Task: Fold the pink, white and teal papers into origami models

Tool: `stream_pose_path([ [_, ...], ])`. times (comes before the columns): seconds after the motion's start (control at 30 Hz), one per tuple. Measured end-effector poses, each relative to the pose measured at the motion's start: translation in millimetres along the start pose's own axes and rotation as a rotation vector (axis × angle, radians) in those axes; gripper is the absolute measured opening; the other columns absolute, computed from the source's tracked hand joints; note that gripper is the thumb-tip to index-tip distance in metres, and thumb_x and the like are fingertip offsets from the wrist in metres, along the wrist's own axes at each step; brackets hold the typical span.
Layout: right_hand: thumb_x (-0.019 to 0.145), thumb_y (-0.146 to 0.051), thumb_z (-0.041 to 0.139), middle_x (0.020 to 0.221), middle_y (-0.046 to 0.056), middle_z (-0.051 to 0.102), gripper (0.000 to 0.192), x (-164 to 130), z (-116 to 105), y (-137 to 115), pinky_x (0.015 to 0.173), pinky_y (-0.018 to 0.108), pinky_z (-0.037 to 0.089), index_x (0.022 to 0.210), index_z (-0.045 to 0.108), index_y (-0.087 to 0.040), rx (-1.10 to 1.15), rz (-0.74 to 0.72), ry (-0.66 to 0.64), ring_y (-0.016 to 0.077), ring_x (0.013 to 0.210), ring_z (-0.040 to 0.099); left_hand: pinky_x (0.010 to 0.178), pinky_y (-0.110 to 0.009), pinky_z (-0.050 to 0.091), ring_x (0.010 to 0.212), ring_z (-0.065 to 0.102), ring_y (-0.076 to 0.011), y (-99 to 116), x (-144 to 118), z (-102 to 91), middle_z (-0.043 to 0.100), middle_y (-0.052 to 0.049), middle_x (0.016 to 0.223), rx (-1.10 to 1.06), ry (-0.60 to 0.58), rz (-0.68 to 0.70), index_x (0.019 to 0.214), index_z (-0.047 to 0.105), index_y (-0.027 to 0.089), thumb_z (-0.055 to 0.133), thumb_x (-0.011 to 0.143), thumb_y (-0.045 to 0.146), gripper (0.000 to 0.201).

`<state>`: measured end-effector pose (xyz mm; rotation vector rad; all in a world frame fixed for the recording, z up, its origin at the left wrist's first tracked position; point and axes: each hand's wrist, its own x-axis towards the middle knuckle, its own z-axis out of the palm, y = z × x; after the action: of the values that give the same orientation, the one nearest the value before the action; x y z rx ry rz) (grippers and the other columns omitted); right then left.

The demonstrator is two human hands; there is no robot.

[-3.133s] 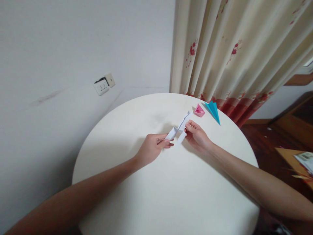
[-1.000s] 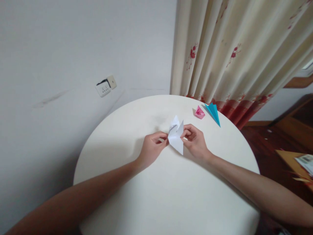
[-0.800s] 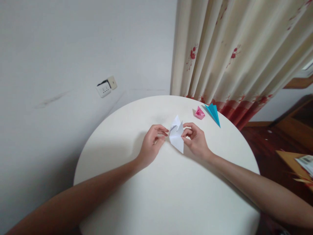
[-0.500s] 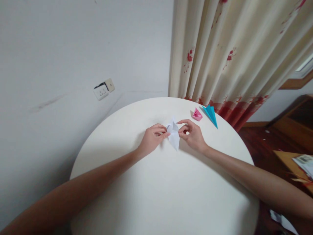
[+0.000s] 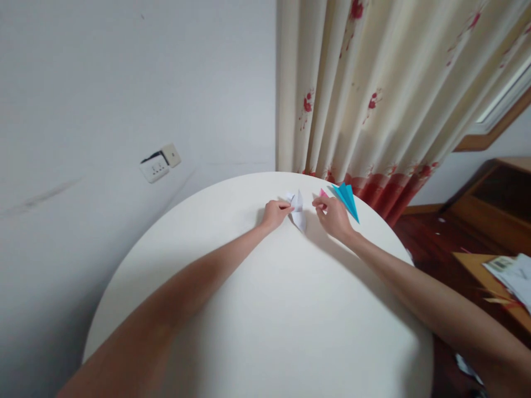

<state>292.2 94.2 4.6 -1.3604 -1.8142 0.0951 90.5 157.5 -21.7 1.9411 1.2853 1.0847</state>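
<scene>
A white folded-paper figure [image 5: 298, 208] stands near the far side of the round table, its flaps pointing up and a longer part hanging toward me. My left hand [image 5: 275, 214] pinches its left edge between thumb and fingers. To the right, apart from the white paper, is my right hand [image 5: 334, 214], its fingers loosely bent and parted with nothing visible in them. A pink folded-paper piece [image 5: 323, 193] lies just behind that hand, mostly hidden by the fingers. Close by on the right rests a blue folded-paper plane [image 5: 347, 200].
The white round table [image 5: 265, 309] reaches toward me under both forearms. A wall with a socket [image 5: 155, 168] is at the left. Behind the table hangs a floral curtain [image 5: 332, 88]. Papers [image 5: 512, 276] lie on a wooden surface at the right.
My right hand has let go of the white paper and moved right, now covering much of the pink piece. My left hand keeps its pinch, slightly farther away. The view has shifted.
</scene>
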Motion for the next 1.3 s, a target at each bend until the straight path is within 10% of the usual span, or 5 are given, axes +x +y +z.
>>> stream_pose_path([
  [0.23,0.084,-0.015,0.056,0.095,0.009,0.075,0.019,-9.0,-6.0,5.7,0.078,0.037,0.049,0.091,0.073,-0.019,-0.126,0.067,-0.125,0.0254,0.084,0.066,0.08,-0.028,0.045,0.087,0.064,-0.0194,-2.0,40.4,34.2,0.073,-0.007,0.092,0.116,0.107,-0.001,0.081,0.079,0.016,0.072,0.08,0.021,0.01],
  [0.57,0.1,-0.046,0.043,0.149,0.029,0.043,0.059,-27.6,38.5,-11.4,0.112,0.045,0.031,0.137,0.048,0.0,-0.375,-0.032,-0.387,0.0344,0.14,0.039,0.075,-0.027,0.046,0.083,0.068,-0.0195,-14.3,55.2,36.8,0.078,-0.01,0.096,0.2,0.037,0.064,0.093,0.08,0.015,0.071,0.085,0.026,0.016],
  [0.83,0.102,-0.05,0.036,0.153,0.029,0.036,0.065,-24.0,46.2,-13.3,0.117,0.048,0.026,0.141,0.042,0.002,-0.378,0.025,-0.398,0.0332,0.146,0.03,0.089,-0.029,0.048,0.097,0.068,-0.02,-14.4,61.6,36.4,0.076,-0.006,0.105,0.262,0.027,0.137,0.099,0.078,0.02,0.073,0.084,0.025,0.017],
  [1.03,0.102,-0.043,0.036,0.158,0.025,0.031,0.063,-39.6,40.5,-36.6,0.12,0.047,0.024,0.148,0.034,0.001,-0.301,-0.048,-0.41,0.0304,0.15,0.022,0.098,-0.032,0.048,0.103,0.065,-0.0197,-17.0,35.8,0.5,0.069,-0.01,0.123,0.308,0.068,0.174,0.129,0.062,0.014,0.062,0.092,0.026,0.039],
  [1.3,0.101,-0.033,0.034,0.16,0.024,0.025,0.061,-48.0,60.7,-80.7,0.122,0.044,0.022,0.151,0.029,0.003,-0.164,-0.118,-0.458,0.0277,0.151,0.019,0.118,-0.041,0.032,0.137,0.047,-0.0268,-25.6,-69.8,-86.5,0.052,-0.02,0.146,0.535,-0.052,0.193,0.143,0.047,0.004,0.041,0.098,0.028,0.051],
])
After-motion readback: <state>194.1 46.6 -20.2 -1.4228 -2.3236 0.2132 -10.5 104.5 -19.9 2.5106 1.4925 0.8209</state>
